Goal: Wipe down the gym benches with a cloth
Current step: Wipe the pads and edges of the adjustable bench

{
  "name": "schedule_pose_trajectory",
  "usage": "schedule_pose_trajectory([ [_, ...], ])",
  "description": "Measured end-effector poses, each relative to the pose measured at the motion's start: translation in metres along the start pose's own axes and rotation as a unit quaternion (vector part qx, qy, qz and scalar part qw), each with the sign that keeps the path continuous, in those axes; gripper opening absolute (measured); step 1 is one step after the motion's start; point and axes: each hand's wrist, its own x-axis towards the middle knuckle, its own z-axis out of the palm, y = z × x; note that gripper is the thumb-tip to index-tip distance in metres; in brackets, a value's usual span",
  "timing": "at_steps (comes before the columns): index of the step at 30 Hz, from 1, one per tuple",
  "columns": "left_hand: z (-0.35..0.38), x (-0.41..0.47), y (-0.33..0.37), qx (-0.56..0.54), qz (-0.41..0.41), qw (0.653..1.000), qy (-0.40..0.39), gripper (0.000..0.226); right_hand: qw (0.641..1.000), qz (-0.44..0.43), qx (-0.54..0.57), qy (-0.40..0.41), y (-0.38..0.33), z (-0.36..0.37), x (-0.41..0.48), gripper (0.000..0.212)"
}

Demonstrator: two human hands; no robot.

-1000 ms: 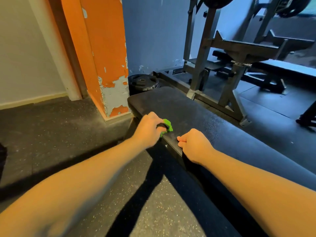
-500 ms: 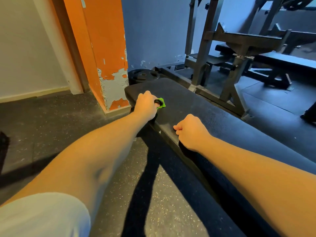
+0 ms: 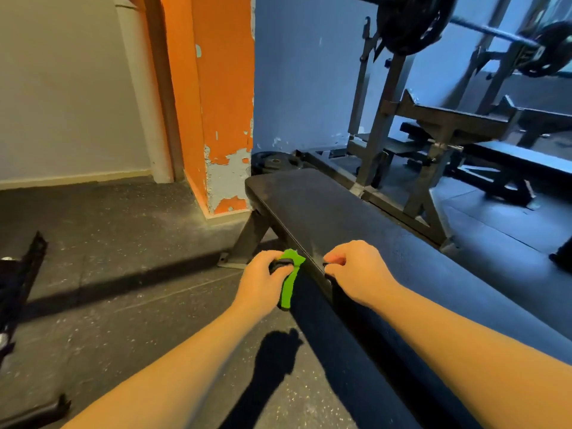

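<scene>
A long black padded bench (image 3: 325, 212) runs from the lower right toward the orange pillar. My left hand (image 3: 260, 284) grips a bright green cloth (image 3: 289, 286) with a black part, held against the bench's near side edge, part of it hanging down. My right hand (image 3: 356, 270) sits just right of it on the bench's top edge, its fingers curled over the rim of the pad. Both forearms reach in from the bottom of the view.
An orange pillar (image 3: 223, 103) with peeling paint stands beyond the bench's far end, with a weight plate (image 3: 272, 161) on the floor beside it. A barbell rack (image 3: 411, 125) and another bench (image 3: 520, 159) stand at the right. Dark equipment (image 3: 21, 274) lies at the left.
My left hand has slid the cloth back along the bench's side edge, from near the far end to right beside my right hand. The right hand has kept its hold on the edge.
</scene>
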Motion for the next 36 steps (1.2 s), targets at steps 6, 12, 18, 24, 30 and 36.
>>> schedule_pose_trajectory([
  [6,0.025,0.017,-0.002,-0.177,-0.138,0.965,0.134,0.025,0.998,0.004,-0.056,-0.04,-0.003,0.012,-0.007,0.034],
  [12,0.055,0.033,-0.006,-0.185,-0.117,0.965,0.144,0.037,0.998,0.011,-0.052,-0.041,-0.002,0.015,0.006,0.032],
  [18,0.071,0.003,-0.005,-0.122,-0.063,0.978,0.155,0.028,0.998,0.009,-0.06,-0.028,-0.001,0.023,0.014,0.034],
  [24,0.07,0.014,-0.002,-0.142,-0.085,0.973,0.16,0.022,0.998,-0.002,-0.06,-0.037,0.0,0.023,0.017,0.036],
  [30,0.066,0.037,-0.003,-0.144,-0.111,0.964,0.194,0.026,0.997,-0.009,-0.057,-0.041,0.001,0.024,0.02,0.037],
  [36,0.068,-0.006,-0.013,-0.028,0.085,0.988,0.127,0.024,0.997,-0.033,-0.056,-0.038,0.008,0.025,0.018,0.022],
])
